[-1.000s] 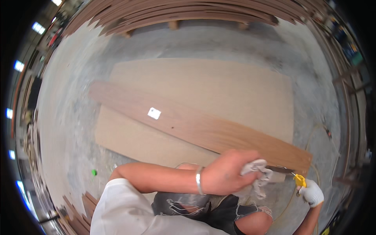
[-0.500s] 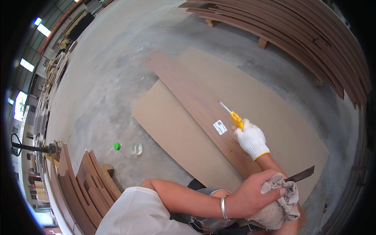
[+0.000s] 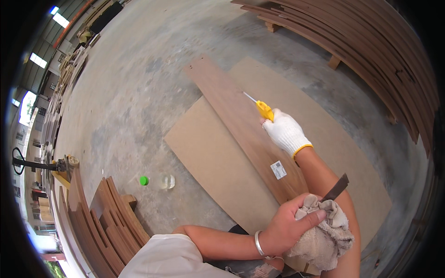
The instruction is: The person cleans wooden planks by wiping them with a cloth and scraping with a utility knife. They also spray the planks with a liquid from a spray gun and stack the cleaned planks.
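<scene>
The right hand (image 3: 285, 132), in a white glove, has its fingers wrapped around a yellow tool (image 3: 264, 110), whose thin metal tip points to the far left, close to the right edge of the plank (image 3: 222, 99). The plank lies slantwise on a flat brown sheet (image 3: 199, 139); whether the tip touches it, I cannot tell. The left hand (image 3: 294, 224), bare, grips a bunched cloth (image 3: 327, 238), with a dark blade (image 3: 336, 187) sticking out beside it. Good handling probably means steady, light tip contact, the cloth ready for wiping, and the blade turned away from the right forearm. A white label (image 3: 278, 170) on the plank's near part bears a dark square code and print too small to read; no brand can be made out
</scene>
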### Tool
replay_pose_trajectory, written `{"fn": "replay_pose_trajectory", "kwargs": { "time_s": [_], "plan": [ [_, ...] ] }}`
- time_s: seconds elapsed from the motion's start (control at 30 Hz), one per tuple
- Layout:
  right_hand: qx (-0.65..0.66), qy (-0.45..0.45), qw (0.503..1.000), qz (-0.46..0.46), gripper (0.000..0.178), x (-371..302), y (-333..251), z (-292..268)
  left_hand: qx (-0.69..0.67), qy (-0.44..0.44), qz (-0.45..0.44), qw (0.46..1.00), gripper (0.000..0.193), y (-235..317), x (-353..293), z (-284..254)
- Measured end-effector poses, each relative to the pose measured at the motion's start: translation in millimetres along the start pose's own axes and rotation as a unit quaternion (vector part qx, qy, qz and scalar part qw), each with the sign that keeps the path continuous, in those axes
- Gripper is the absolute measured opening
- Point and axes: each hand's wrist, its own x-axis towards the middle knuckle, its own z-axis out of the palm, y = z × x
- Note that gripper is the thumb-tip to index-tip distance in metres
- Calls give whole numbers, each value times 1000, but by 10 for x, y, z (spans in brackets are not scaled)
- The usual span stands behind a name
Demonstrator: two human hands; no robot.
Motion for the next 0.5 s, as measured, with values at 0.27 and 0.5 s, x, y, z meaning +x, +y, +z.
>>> {"fn": "replay_pose_trajectory", "kwargs": {
  "time_s": [0.27,0.5],
  "plan": [
    [94,-66,980,162,36,-289,718,-461,-49,62,95,992,25,102,757,-1603],
    [49,-33,995,83,33,325,-287,-966,426,375,239,788,24,227,1983,-2350]
  ]
}}
